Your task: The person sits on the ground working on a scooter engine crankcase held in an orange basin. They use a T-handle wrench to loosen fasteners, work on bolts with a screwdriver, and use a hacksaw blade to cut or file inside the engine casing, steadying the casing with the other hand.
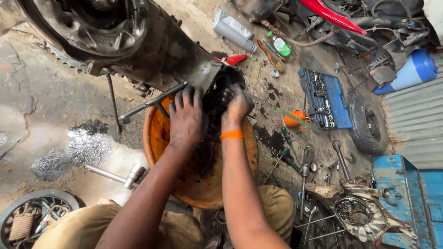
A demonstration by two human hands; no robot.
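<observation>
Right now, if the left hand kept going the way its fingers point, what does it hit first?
Probably the dark engine casing: the left hand points up-frame, fingertips already at its edge beside the open cavity. Depth is unclear.

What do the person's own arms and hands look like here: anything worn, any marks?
Both forearms are bare, with no sleeves or gloves in view. The right hand has an orange band around its wrist. The left hand wears nothing; both hands are smeared with dark grease.

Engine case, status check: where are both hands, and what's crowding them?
Left hand flat on the engine case. Right hand reaching into its open end. Orange basin underneath; T-handle wrench lies across beside left hand.
</observation>
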